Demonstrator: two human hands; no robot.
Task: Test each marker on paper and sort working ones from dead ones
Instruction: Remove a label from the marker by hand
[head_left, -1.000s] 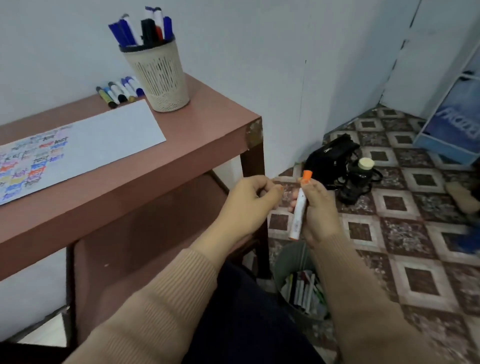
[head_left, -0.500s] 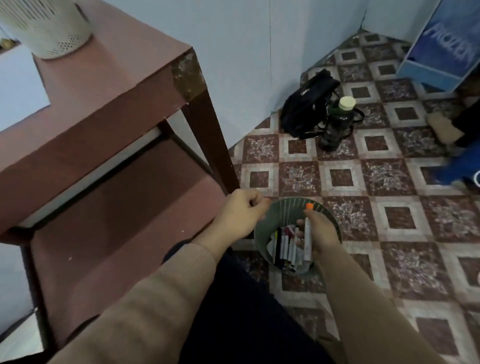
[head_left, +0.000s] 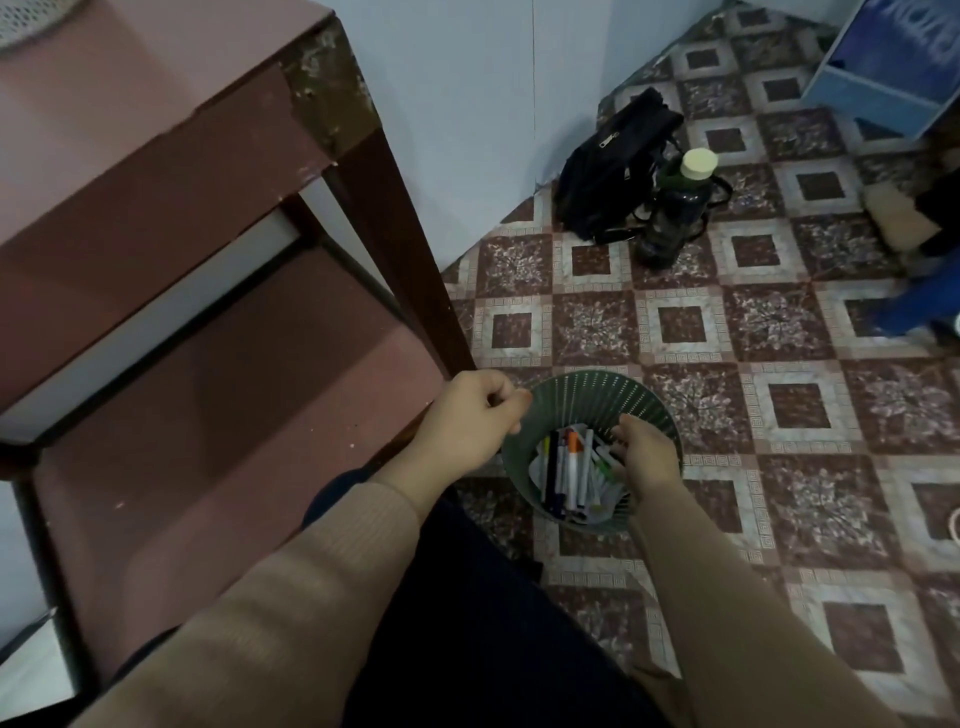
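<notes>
Seated person, view looking down over the lap. A green slatted wastebasket (head_left: 587, 389) stands on the patterned tile floor (head_left: 779, 405), just beside the table leg (head_left: 395, 234).

Right hand (head_left: 647, 457) hangs over the right side of the basket's mouth, fingers loose and pointing down into it, gripping nothing. The fingertips are blurred, so contact with the contents cannot be judged.

Left hand (head_left: 475, 421) sits at the basket's left rim, over the edge of the table's lower shelf (head_left: 234, 415). Its fingers are curled into a fist with the thumb laid against the forefinger; nothing shows in it.

The orange-capped marker (head_left: 572, 467) lies inside the basket, cap toward the far side, white barrel running toward the person. It rests on a heap of other markers (head_left: 553, 478) and scraps of white paper, apart from both hands.

Both forearms wear tan knit sleeves (head_left: 322, 587); dark trousers show between them.

Against the wall beyond the basket, a black bag (head_left: 613, 166) lies on the floor. A dark bottle (head_left: 675, 213) with a cream cap stands touching its right side. A blue box (head_left: 893, 67) sits at the upper right corner.
</notes>
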